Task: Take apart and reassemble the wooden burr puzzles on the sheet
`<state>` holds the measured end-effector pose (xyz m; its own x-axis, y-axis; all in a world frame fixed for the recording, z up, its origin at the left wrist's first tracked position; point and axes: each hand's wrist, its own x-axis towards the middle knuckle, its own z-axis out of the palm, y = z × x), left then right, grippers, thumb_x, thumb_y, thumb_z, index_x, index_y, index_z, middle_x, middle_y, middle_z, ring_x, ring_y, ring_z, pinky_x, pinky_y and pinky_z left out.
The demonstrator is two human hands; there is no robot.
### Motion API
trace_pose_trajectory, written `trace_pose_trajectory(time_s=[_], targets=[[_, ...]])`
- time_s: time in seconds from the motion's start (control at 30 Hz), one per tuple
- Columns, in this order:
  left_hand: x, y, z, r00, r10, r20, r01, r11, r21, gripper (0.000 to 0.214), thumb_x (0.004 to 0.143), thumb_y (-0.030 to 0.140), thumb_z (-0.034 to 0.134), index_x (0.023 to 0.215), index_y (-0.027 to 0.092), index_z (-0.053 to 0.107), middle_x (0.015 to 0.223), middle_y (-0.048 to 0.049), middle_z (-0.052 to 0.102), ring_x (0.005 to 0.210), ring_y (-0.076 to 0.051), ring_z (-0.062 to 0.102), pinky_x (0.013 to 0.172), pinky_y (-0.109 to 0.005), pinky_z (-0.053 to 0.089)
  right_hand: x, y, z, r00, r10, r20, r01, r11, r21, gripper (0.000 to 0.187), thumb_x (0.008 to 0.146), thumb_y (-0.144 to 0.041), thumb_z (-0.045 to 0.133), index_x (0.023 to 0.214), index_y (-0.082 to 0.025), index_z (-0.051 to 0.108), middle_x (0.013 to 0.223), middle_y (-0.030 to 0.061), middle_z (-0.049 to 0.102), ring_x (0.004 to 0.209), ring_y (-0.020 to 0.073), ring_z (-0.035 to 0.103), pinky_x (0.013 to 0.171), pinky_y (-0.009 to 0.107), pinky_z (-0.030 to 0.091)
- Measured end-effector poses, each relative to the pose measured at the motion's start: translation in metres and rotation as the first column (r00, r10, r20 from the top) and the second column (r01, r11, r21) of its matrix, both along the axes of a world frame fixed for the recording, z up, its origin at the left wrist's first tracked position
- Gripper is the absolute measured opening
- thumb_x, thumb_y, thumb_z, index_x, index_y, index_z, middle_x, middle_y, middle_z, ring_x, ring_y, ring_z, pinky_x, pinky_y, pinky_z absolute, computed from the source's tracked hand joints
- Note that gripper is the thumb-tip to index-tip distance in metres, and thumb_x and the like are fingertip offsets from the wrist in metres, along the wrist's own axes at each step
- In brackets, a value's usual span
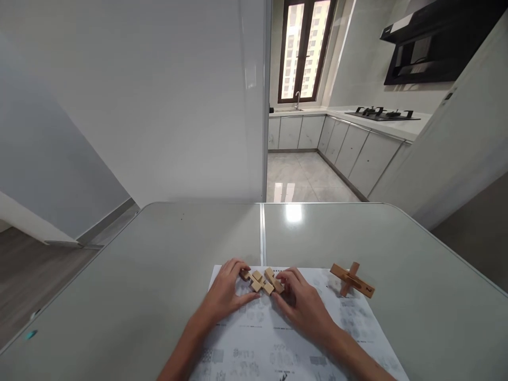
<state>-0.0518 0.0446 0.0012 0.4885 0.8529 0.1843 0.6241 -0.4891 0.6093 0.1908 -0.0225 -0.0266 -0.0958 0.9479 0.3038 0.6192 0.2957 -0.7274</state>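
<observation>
Between my hands lies a cluster of pale notched wooden puzzle pieces, resting on a printed paper sheet. My left hand curls around the left end of the cluster, its fingertips on the leftmost piece and its thumb along the near side. At the other end, my right hand has thumb and fingers bent about a notched wooden puzzle piece on the right. Fingers partly cover both end pieces. To the right of my right hand, a brown wooden cross-shaped puzzle sits at the sheet's far right corner.
The white sheet with printed diagrams and text lies on a grey-green table with a seam down its middle. A small teal item is at the left edge. Beyond stand a pale wall panel and a kitchen counter.
</observation>
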Motion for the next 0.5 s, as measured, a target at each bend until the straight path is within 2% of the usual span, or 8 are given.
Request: trace_pose_trajectory(time_s=[0.13, 0.27, 0.4, 0.5], targets=[[-0.003, -0.003, 0.007, 0.998, -0.041, -0.042, 0.038, 0.998, -0.051, 0.022, 0.09, 0.038, 0.077, 0.098, 0.023, 0.062, 0.097, -0.0026, 0.067, 0.09, -0.023, 0.062, 0.082, -0.034, 0.049, 0.001, 0.001, -0.003, 0.999, 0.027, 0.038, -0.028, 0.999, 0.024, 0.018, 0.096, -0.023, 0.06, 0.113, -0.026, 0.059, 0.11, 0.005, 0.066, 0.078, 0.0188, 0.069, 0.069, 0.03, 0.056], [-0.006, -0.007, 0.011, 0.998, -0.062, -0.024, 0.061, 0.997, -0.054, 0.021, 0.093, 0.042, 0.07, 0.091, 0.023, 0.062, 0.085, -0.0008, 0.067, 0.078, -0.019, 0.057, 0.074, -0.031, 0.045, 0.002, 0.001, -0.006, 0.997, 0.029, 0.074, -0.036, 0.996, 0.083, 0.022, 0.096, -0.017, 0.056, 0.115, -0.026, 0.059, 0.109, 0.0057, 0.068, 0.088, 0.0219, 0.069, 0.075, 0.032, 0.057], [0.002, -0.015, 0.005, 0.977, 0.102, 0.185, -0.071, 0.984, -0.166, 0.028, 0.1, 0.05, 0.06, 0.101, 0.022, 0.06, 0.076, 0.0031, 0.06, 0.068, -0.015, 0.051, 0.062, -0.025, 0.04, 0.004, -0.001, -0.005, 1.0, 0.01, 0.029, -0.011, 0.999, 0.049, 0.018, 0.1, -0.02, 0.053, 0.115, -0.025, 0.061, 0.105, 0.0066, 0.069, 0.089, 0.0229, 0.069, 0.077, 0.034, 0.057], [0.012, -0.019, -0.002, 0.897, 0.215, 0.387, -0.09, 0.944, -0.318, 0.042, 0.104, 0.06, 0.047, 0.109, 0.02, 0.058, 0.072, 0.0056, 0.049, 0.063, -0.013, 0.045, 0.057, -0.024, 0.037, 0.007, 0.0, -0.005, 0.992, -0.013, -0.122, 0.01, 1.0, -0.027, 0.022, 0.107, -0.03, 0.05, 0.121, -0.024, 0.065, 0.111, 0.009, 0.068, 0.088, 0.0222, 0.069, 0.078, 0.034, 0.058]])
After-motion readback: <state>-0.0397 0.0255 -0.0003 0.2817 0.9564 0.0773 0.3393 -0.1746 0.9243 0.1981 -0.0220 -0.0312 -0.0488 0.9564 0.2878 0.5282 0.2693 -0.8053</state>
